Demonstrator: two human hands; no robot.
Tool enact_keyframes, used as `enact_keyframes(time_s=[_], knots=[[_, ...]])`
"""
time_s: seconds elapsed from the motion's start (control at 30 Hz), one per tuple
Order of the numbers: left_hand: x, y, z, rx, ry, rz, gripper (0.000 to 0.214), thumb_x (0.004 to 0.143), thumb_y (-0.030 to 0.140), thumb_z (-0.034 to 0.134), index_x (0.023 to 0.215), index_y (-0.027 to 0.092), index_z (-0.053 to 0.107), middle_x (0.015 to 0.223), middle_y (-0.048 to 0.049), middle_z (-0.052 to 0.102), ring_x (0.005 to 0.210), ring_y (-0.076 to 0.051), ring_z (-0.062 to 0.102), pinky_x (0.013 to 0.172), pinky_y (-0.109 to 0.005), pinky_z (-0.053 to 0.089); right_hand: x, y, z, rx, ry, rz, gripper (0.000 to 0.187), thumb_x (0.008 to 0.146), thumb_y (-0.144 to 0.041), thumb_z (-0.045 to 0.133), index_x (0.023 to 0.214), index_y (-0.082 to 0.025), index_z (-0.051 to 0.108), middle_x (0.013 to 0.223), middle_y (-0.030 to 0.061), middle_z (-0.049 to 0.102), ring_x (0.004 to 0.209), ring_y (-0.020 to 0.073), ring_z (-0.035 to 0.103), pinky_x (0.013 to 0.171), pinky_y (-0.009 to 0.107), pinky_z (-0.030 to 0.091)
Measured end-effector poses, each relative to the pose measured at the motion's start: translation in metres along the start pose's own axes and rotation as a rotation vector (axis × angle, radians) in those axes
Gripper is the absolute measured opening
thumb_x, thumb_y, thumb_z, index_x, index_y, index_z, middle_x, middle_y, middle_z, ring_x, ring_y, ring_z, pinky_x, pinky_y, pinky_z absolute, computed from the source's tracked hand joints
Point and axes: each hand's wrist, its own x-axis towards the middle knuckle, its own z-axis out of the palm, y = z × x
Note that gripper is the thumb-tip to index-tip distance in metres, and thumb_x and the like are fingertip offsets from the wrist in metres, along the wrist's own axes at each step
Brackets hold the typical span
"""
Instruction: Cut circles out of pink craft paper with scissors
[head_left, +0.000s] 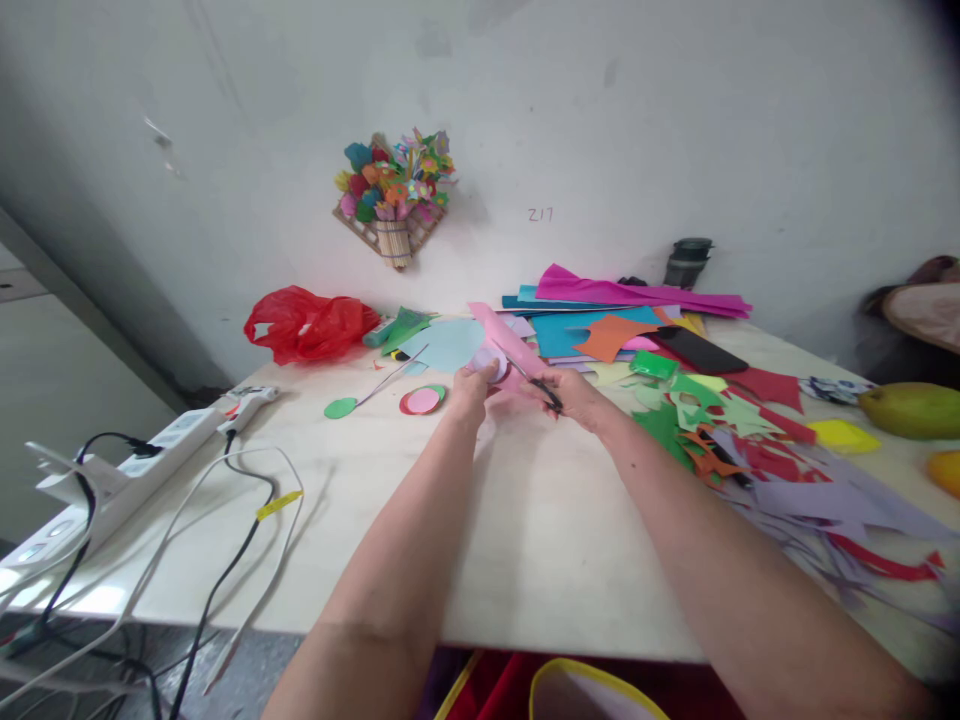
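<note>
Pink paper [517, 348] is up above the table [517, 540], pinched in the left hand [475, 388] with a pale purple disc [491, 362]; the right hand [571, 396] is wrapped round scissors [550, 394], blades at the paper. Looks like cutting now, and the next snip probably calls for steady turning.

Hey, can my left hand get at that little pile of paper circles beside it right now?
Probably yes: the paper circles lie just to the left of the left hand, with nothing visibly blocking them. It is pinching pink paper, though, so it would likely need to let go first.
</note>
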Motion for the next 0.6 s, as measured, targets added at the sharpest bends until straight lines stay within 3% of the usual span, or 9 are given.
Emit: enact_keyframes(time_s=[0.6], knots=[[0.0017,0.0014,-0.0061,0.035,-0.077,-0.001,0.03,0.059,0.03,0.078,0.08,0.013,0.067,0.073,-0.009,0.069,0.072,-0.021,0.067,0.064,-0.029,0.048,0.0014,0.0035,-0.006,-0.007,-0.049,0.018,0.022,0.068,-0.03,0.074,0.069,-0.014,0.06,0.044,-0.0045,0.05,0.034,0.0057,0.041,0.031,0.017,0.032]])
